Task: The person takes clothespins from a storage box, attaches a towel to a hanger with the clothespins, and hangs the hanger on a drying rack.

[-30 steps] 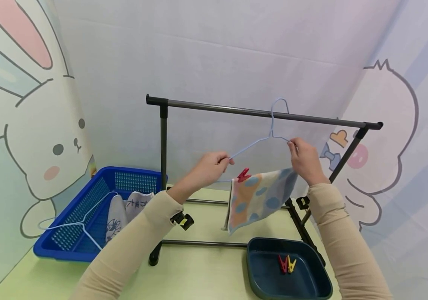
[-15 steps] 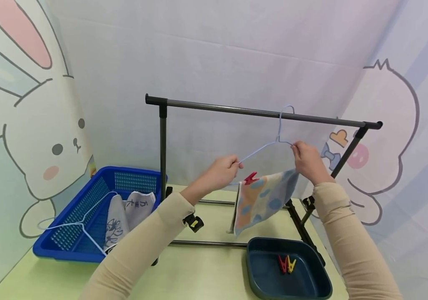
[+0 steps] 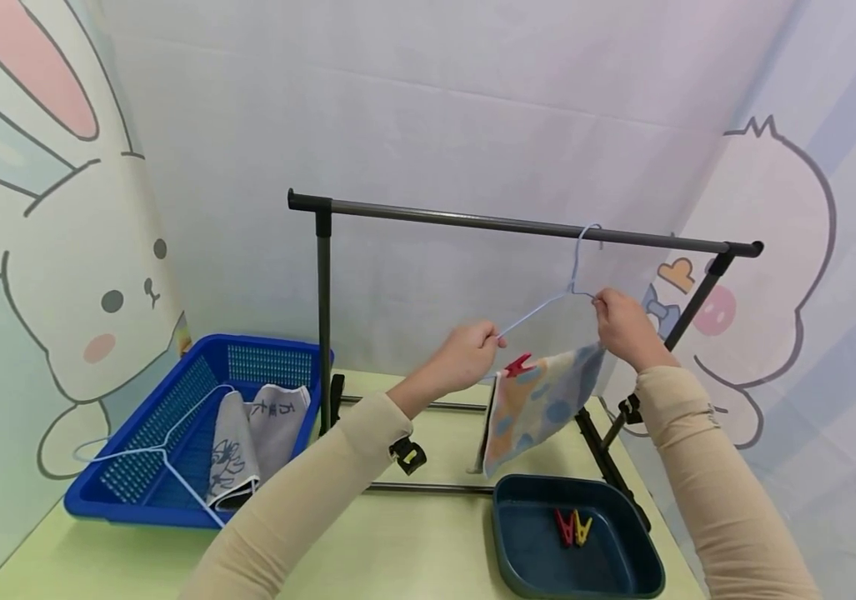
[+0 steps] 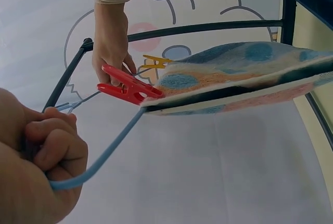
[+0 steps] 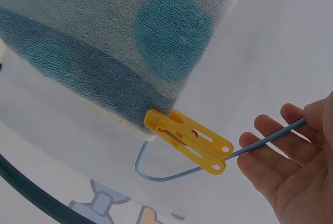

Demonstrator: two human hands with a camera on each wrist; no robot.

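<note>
Hanger point(image 4: 109, 154) hooks over the rail point(image 3: 458, 219), gripped by left hand point(image 3: 465, 358) and pinched by right hand point(image 3: 628, 330)

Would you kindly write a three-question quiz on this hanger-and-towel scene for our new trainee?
1. True or false: the dark tray holds a loose red peg and a loose yellow peg.
2. Which colour of peg clips the towel at the corner nearest the right hand? A) red B) yellow C) blue
3. Short answer: what do the left hand and the right hand both hold?

Key:
1. True.
2. B, as the clipped yellow peg in the right wrist view shows.
3. The light-blue hanger.
</note>
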